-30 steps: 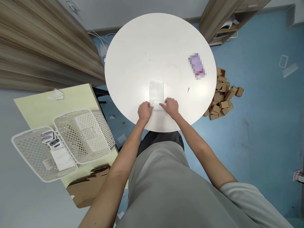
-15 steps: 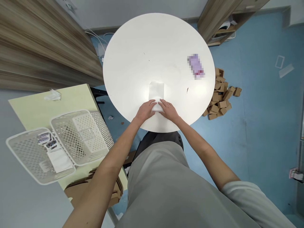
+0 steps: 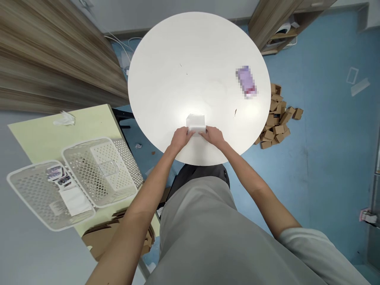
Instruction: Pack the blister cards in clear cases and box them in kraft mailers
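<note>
A small white wrapped bundle [image 3: 197, 128] lies near the front edge of the round white table [image 3: 166, 51]. Its near part looks rolled or folded, and a short flat flap of white sheet extends beyond it. My left hand [image 3: 181, 137] grips the bundle's left end, thumb pointing inward along the near side. At the right end, my right hand [image 3: 214, 136] holds it the same way. What lies inside the white sheet, if anything, cannot be seen.
A pixelated purple item [image 3: 246, 82] lies on the table's right side. White plastic baskets [image 3: 102, 170] stand on a pale yellow table [image 3: 97, 118] at left, with flattened cardboard [image 3: 102, 239] close by. Small brown boxes [image 3: 277, 124] are heaped on the blue floor at right.
The white sheet's flat part beyond the bundle has become shorter as the bundle was rolled or folded away from me. My hands have moved apart, from its top to its two ends.
</note>
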Demonstrator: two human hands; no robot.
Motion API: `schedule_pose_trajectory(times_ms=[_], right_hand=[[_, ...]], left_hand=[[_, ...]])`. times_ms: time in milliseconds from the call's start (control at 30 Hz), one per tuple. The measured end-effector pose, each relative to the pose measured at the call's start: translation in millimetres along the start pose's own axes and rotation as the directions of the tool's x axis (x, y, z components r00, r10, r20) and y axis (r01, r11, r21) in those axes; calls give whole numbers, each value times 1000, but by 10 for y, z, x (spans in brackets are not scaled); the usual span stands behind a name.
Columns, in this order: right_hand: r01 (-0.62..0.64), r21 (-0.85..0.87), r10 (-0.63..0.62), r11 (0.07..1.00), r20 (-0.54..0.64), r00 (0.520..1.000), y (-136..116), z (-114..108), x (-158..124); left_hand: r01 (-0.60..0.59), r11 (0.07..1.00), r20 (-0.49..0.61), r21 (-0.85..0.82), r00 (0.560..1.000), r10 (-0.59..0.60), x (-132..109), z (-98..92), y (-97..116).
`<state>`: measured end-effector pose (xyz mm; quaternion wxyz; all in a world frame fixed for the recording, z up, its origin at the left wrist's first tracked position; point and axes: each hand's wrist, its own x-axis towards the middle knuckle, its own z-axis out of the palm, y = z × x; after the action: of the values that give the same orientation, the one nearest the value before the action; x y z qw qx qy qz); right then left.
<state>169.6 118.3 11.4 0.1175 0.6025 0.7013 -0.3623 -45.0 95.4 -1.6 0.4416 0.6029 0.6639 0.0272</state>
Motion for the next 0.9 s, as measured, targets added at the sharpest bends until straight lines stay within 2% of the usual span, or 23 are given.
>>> schedule_pose_trajectory(times_ms=[100, 167, 200, 267, 333, 400, 500, 600, 667, 700, 767, 833, 900], right_hand=[[-125, -57, 125, 991, -9, 992, -90, -55, 165], [-164, -92, 164, 982, -2, 986, -132, -76, 240], [-175, -100, 176, 979, -4, 984, -149, -78, 260], [-171, -97, 166, 980, -58, 984, -179, -62, 262], [-78, -102, 62, 992, -152, 986, -199, -16, 216], [83, -130, -109, 988, -213, 971, -201, 49, 136], [251, -147, -278, 957, -216, 936, -162, 147, -3], [293, -151, -320, 944, -201, 926, -124, 211, -101], [281, -163, -308, 946, -182, 934, -144, 228, -117], [261, -168, -290, 951, -177, 941, -171, 227, -110], [202, -169, -231, 965, -178, 956, -250, 199, -73], [139, -146, -165, 979, -183, 969, -333, 133, -17], [73, -103, -92, 992, -186, 978, -382, 34, 49]], left_hand=[[105, 994, -51, -33, 993, -107, 155, 39, 30], [132, 990, -135, -42, 981, -136, 203, 69, 68], [111, 993, -191, -31, 975, -115, 212, 86, 94], [-8, 1000, -266, 27, 964, 15, 205, 128, 154], [-164, 982, -236, 98, 954, 183, 177, 176, 218], [-262, 956, -167, 134, 945, 282, 139, 220, 265], [-287, 948, -152, 135, 940, 307, 71, 241, 281], [-292, 956, -169, 41, 941, 294, -49, 223, 231], [-254, 965, -220, -67, 947, 234, -177, 223, 172], [-199, 971, -270, -132, 950, 158, -249, 235, 140], [-29, 954, -355, -300, 931, -83, -378, 284, 82], [129, 861, -324, -491, 891, -318, -438, 356, 57], [184, 738, -205, -649, 892, -403, -390, 421, 92]])
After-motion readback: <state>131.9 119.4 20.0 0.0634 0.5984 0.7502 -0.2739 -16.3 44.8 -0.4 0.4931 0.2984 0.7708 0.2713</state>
